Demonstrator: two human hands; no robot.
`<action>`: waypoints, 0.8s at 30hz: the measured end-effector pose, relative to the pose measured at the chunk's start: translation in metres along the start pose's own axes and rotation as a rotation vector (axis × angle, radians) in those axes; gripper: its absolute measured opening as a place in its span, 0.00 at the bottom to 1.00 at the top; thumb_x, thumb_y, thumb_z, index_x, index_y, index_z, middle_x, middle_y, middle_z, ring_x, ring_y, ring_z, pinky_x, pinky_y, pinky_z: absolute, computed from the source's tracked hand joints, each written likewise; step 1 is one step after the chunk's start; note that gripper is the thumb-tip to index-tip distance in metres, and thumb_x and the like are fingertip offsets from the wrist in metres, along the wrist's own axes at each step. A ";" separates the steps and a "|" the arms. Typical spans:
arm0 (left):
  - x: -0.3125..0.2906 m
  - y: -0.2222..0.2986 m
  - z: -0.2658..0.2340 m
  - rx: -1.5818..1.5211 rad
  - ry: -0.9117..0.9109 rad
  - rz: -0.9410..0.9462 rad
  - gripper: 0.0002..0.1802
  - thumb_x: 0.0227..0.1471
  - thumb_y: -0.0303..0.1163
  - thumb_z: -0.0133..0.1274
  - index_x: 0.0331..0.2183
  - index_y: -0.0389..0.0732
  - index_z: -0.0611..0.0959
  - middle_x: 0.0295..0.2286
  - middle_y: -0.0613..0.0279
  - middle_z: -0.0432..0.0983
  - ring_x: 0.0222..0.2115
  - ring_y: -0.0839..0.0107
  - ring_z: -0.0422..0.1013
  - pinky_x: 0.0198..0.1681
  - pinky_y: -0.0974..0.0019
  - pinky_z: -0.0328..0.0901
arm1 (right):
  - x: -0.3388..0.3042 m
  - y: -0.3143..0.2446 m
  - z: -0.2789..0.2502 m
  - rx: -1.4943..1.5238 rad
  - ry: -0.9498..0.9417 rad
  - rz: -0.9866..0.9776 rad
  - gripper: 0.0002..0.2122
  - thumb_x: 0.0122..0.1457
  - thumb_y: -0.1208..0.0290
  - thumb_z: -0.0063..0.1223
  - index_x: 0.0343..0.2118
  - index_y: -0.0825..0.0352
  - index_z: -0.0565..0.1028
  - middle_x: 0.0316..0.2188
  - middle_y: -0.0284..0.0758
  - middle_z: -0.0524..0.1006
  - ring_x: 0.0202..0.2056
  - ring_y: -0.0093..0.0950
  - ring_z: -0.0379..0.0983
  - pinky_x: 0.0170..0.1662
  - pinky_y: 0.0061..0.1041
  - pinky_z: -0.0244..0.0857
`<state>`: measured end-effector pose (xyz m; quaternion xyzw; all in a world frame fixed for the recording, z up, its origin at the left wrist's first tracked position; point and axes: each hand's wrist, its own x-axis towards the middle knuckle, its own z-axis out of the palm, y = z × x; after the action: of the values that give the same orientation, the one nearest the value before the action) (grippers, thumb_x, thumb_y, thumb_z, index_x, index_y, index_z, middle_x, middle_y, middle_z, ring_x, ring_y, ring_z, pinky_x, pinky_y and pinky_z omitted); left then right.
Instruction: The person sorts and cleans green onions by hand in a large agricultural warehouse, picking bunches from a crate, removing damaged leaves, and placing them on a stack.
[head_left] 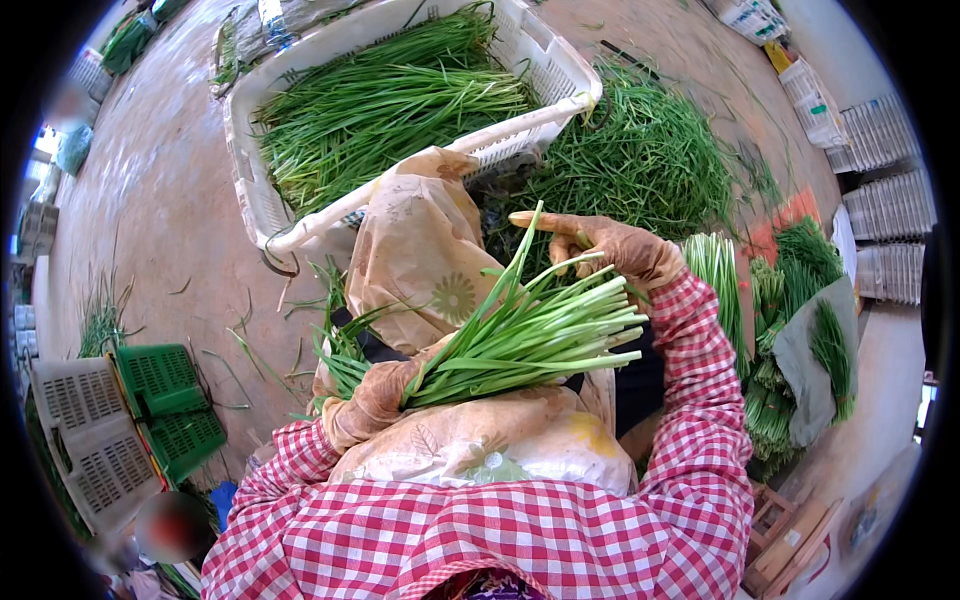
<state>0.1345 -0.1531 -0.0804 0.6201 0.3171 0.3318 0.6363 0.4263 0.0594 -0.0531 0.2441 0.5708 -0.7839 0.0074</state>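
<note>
My left hand (375, 402), in a stained tan glove, is closed around a bunch of garlic chives (530, 330) above my lap. Their pale stalk ends fan out to the right, and the leaf ends trail past the hand on the left. One stalk sticks up out of the bunch. Just beyond the pale ends is my gloved right hand (620, 250), its index finger stretched leftward and the other fingers bent. Nothing plainly sits in it. A tan flower-patterned apron (425, 235) covers my knee and lap under the bunch.
In front stands a white plastic crate (545, 115) of long chives. A loose heap of greens (640, 150) lies right of it. Bundled chives (770, 400) line my right side, partly under a grey cloth (815, 350). Green (175, 410) and white crates (85, 440) are at left.
</note>
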 end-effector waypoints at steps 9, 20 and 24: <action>-0.003 0.005 0.005 -0.519 0.055 -0.192 0.39 0.48 0.24 0.57 0.59 0.39 0.57 0.56 0.57 0.59 0.54 0.69 0.60 0.58 0.67 0.52 | 0.012 -0.020 0.037 0.393 0.180 -0.335 0.20 0.53 0.60 0.59 0.41 0.73 0.75 0.21 0.25 0.71 0.20 0.10 0.57 0.22 0.09 0.50; -0.012 -0.037 -0.013 -1.101 0.398 -0.241 0.46 0.44 0.61 0.54 0.55 0.39 0.64 0.49 0.56 0.67 0.47 0.66 0.67 0.52 0.62 0.63 | -0.055 -0.041 -0.068 -0.191 1.151 -0.763 0.13 0.64 0.64 0.36 0.41 0.64 0.72 0.24 0.25 0.66 0.23 0.14 0.59 0.25 0.13 0.56; -0.014 -0.049 -0.014 -1.100 0.460 -0.193 0.44 0.48 0.65 0.43 0.56 0.42 0.63 0.52 0.55 0.65 0.52 0.64 0.63 0.55 0.58 0.60 | -0.121 -0.086 -0.032 -0.562 1.706 -0.844 0.18 0.66 0.56 0.33 0.36 0.67 0.71 0.31 0.31 0.69 0.30 0.20 0.66 0.34 0.19 0.65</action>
<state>0.1159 -0.1571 -0.1302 0.0809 0.2834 0.5135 0.8059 0.5202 0.0854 0.0636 0.4927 0.5903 -0.1203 -0.6279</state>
